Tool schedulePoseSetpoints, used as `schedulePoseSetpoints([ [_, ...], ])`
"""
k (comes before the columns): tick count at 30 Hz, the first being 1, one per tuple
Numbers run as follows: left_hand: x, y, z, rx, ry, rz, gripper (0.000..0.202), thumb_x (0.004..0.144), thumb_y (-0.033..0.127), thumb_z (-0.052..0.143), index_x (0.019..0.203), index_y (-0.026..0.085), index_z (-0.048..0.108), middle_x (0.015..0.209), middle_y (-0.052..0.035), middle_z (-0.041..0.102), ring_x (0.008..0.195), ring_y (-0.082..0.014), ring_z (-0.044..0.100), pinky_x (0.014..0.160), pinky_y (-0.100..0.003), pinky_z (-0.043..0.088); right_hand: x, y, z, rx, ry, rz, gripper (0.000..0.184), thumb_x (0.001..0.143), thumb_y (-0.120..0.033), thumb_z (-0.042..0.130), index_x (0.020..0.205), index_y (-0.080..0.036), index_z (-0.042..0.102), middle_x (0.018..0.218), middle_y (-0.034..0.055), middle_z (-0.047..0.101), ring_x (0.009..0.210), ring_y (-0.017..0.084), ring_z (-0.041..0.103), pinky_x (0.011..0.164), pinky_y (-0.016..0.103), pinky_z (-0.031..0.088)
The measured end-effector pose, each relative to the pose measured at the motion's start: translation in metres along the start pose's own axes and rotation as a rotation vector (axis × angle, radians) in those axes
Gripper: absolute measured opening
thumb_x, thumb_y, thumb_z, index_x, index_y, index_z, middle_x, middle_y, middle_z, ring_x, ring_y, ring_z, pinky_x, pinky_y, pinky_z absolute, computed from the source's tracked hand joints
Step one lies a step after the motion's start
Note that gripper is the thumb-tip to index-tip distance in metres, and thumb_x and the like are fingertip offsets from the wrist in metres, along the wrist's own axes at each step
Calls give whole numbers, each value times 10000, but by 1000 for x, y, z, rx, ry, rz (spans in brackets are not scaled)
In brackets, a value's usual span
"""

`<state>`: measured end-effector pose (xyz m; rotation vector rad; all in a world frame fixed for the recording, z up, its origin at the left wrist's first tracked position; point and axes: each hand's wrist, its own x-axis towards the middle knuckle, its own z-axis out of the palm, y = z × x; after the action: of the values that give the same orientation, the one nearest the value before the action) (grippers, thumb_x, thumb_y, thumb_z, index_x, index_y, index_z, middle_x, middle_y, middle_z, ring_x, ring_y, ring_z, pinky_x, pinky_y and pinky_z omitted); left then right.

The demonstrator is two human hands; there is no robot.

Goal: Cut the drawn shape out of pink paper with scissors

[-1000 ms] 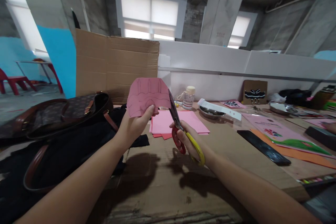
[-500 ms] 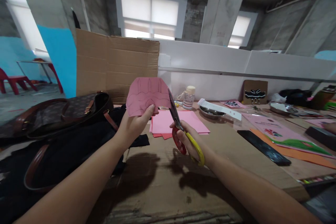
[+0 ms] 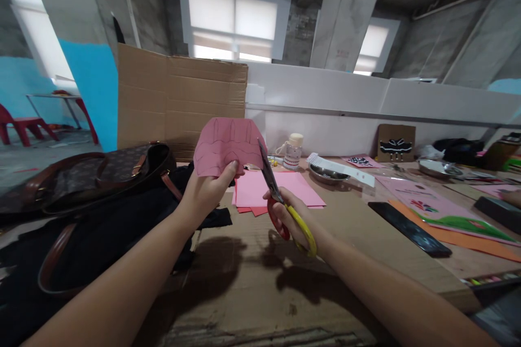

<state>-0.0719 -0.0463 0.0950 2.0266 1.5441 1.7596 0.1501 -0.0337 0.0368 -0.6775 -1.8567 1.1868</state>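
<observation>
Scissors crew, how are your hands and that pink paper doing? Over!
Left hand gripping drawn-on pink paper. Right hand holding scissors at paper's right edge. Brown handbag off left, not between them.

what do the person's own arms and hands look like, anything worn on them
Both the left arm and right arm are bare as far as they show, with no sleeves in view. The left hand and right hand are ungloved; no watch or bracelet shows, nor any ring on the visible fingers.

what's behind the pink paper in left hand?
Upright cardboard and, right of it, a white partition show past the top edge. The pink paper covers most fingers of the left hand; anything else can't be seen.
</observation>
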Motion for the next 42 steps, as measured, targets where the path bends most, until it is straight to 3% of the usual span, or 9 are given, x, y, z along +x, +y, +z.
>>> schedulePoseSetpoints([
  [7, 0, -1, -2, 23, -21, -41, 358, 929, 484, 534, 828, 193, 717, 799, -60, 758, 828, -260, 715, 937, -408, 509, -2, -4, 1, -29, 6, 16, 528, 895, -683, 538, 1122, -208, 502, 728, -56, 432, 492, 67, 403, 393, 174, 397],
  [17, 2, 1, -5, 5, -47, -74, 388, 937, 489, 512, 834, 195, 742, 851, -58, 780, 849, -252, 722, 835, -357, 541, -1, 1, 1, -34, 4, 28, 510, 894, -670, 547, 1125, -217, 504, 690, -69, 458, 445, 61, 392, 386, 180, 383],
  [23, 3, -3, -4, 27, -50, 18, 347, 944, 427, 500, 831, 193, 731, 867, -52, 772, 843, -236, 717, 861, -351, 532, -3, -3, 2, -18, 4, 59, 527, 892, -681, 540, 1126, -211, 495, 685, -75, 448, 434, 59, 393, 375, 179, 371],
  [32, 3, -6, -5, -130, -32, -8, 317, 927, 447, 528, 881, 196, 715, 879, -65, 773, 860, -256, 726, 814, -350, 565, -2, -5, 3, -47, 6, 45, 497, 900, -656, 550, 1114, -210, 502, 695, -71, 420, 467, 64, 390, 394, 178, 382],
  [42, 3, -5, -10, -79, -34, -25, 365, 933, 466, 515, 823, 200, 739, 835, -50, 781, 826, -253, 729, 804, -350, 545, -1, -4, 2, -74, -3, 66, 442, 909, -621, 546, 1096, -223, 503, 681, -78, 394, 468, 67, 367, 389, 170, 376],
])
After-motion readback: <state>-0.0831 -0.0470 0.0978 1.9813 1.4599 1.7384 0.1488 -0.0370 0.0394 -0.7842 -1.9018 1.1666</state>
